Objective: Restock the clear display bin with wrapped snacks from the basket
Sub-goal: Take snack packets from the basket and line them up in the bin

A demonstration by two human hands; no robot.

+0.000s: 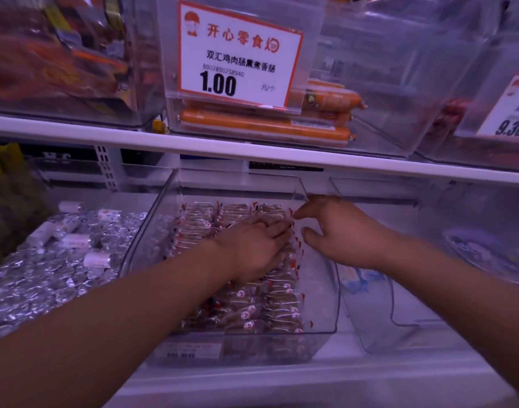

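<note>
Snacks (246, 307) in bin (325, 290) — under shelf (193, 142).

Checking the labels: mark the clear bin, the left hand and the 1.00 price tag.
clear bin (321, 301), head view, bare right wall.
left hand (252, 245), head view, back of the hand, flat on the snacks.
price tag (237, 58), head view, middle of the white card.

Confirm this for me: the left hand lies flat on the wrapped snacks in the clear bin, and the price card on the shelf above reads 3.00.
Not quite. In the head view the price card reads 1.00, not 3.00. The rest holds: the left hand lies flat on the wrapped snacks in the clear bin.
</note>
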